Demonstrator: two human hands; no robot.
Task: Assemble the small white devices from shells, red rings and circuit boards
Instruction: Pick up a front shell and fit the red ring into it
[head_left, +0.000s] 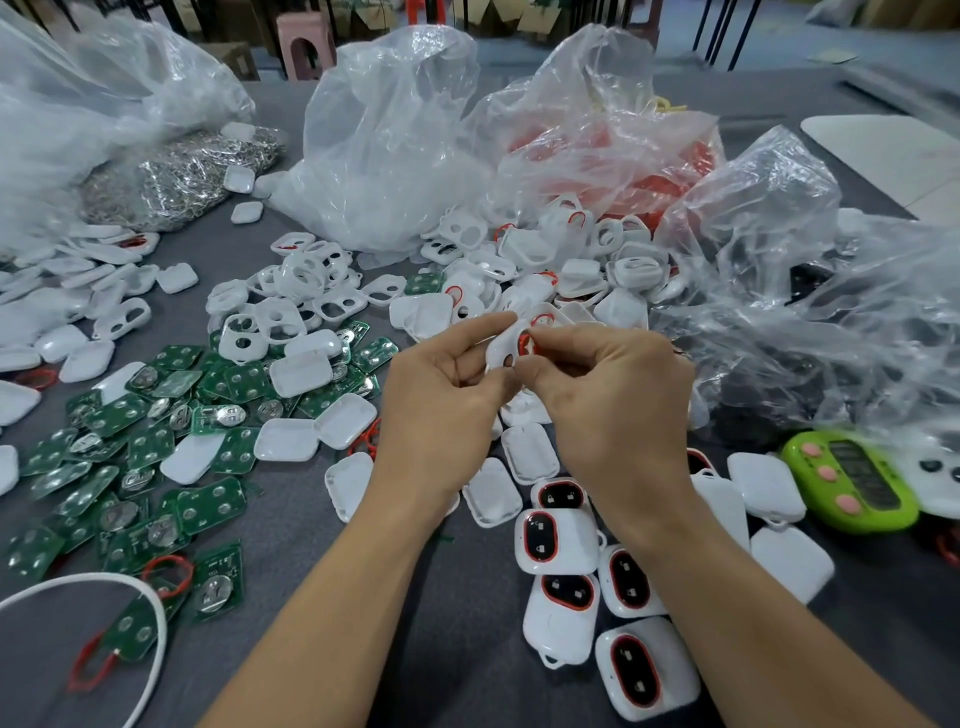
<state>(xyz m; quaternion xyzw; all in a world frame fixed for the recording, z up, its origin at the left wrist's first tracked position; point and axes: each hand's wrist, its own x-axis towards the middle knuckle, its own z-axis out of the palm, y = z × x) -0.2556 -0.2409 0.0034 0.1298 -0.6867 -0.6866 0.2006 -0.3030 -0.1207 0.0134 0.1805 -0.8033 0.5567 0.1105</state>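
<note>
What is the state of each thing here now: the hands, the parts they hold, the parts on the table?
left hand, holds the white shell.
right hand, pinches the red ring at the shell's oval opening.
white shell, held in the air between both hands.
red ring, partly in the shell; seating unclear.
finished devices, closed, lying mostly face up.
circuit boards, loose, scattered flat.

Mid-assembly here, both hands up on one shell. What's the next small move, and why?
Probably seat the red ring fully into the white shell. The left hand grips the shell, the right hand pinches the ring at the shell's larger opening, and the ring looks only partly in. One of the circuit boards lying to the left would likely follow.
</note>
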